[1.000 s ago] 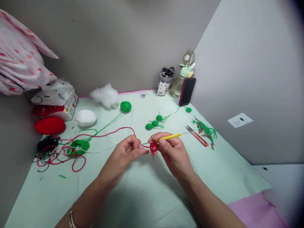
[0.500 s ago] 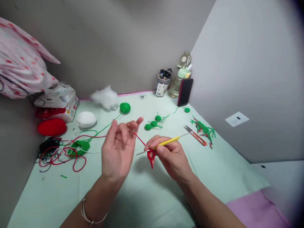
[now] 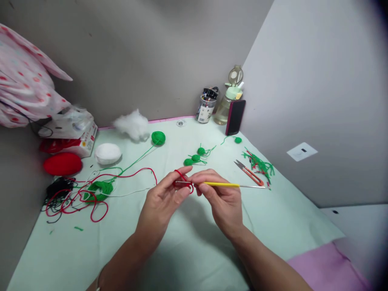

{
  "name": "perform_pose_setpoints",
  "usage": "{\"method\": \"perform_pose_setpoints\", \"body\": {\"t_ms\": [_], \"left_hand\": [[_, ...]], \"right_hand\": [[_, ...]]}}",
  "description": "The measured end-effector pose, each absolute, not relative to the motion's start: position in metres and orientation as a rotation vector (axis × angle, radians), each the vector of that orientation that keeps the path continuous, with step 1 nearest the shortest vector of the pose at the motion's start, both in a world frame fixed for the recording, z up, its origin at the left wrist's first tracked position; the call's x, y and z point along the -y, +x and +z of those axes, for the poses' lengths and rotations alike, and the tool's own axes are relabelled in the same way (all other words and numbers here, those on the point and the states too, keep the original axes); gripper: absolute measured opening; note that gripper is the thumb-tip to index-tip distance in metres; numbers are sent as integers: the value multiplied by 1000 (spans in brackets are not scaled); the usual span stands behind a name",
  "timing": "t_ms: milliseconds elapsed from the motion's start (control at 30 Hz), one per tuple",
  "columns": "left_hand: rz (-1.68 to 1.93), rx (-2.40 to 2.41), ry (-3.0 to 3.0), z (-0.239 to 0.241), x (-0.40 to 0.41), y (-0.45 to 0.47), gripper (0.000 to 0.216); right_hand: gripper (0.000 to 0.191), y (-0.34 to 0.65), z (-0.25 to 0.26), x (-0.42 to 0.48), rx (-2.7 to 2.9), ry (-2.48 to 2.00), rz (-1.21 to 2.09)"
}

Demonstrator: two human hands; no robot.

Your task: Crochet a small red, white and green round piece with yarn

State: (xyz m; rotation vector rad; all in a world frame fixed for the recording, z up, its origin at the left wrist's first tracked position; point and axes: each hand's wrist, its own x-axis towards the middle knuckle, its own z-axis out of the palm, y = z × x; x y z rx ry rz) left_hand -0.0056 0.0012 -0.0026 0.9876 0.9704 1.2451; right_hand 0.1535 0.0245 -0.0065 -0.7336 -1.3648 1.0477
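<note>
Between my fingertips is a small loop of red yarn (image 3: 191,187). My left hand (image 3: 163,198) pinches it with thumb and fingers, and a red strand runs over the index finger. In my right hand (image 3: 222,202) is a crochet hook (image 3: 222,184) with a yellow grip, held nearly level. Its metal tip points left and lies at the red loop; whether it passes through cannot be made out. A red strand trails from behind my left hand to the tangled yarn on the left. Several small green crocheted balls (image 3: 195,158) lie just beyond my hands.
Thread snips (image 3: 250,173) and green yarn scraps (image 3: 260,163) lie right. Green (image 3: 158,138), white (image 3: 108,154) and red (image 3: 62,163) yarn balls sit left, near white stuffing (image 3: 133,124). A phone (image 3: 235,118), bottle (image 3: 222,112) and pen cup (image 3: 205,110) stand at the back.
My left hand has turned from palm-up with raised fingers and now grips the red loop. My right hand has brought the hook up level, and both hands have come together.
</note>
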Motion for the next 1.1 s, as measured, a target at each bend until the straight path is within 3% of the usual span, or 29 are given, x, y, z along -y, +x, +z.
{"method": "perform_pose_setpoints", "body": {"t_ms": [133, 400, 1100], "left_hand": [[1247, -1005, 841, -5, -4, -2, 30], [1233, -936, 737, 3, -5, -8, 63], [1114, -875, 714, 10, -8, -11, 74]], "right_hand": [[15, 153, -5, -25, 1389, -736, 1053], [14, 153, -6, -25, 1439, -691, 1096], [17, 155, -11, -29, 1348, -642, 1160]]}}
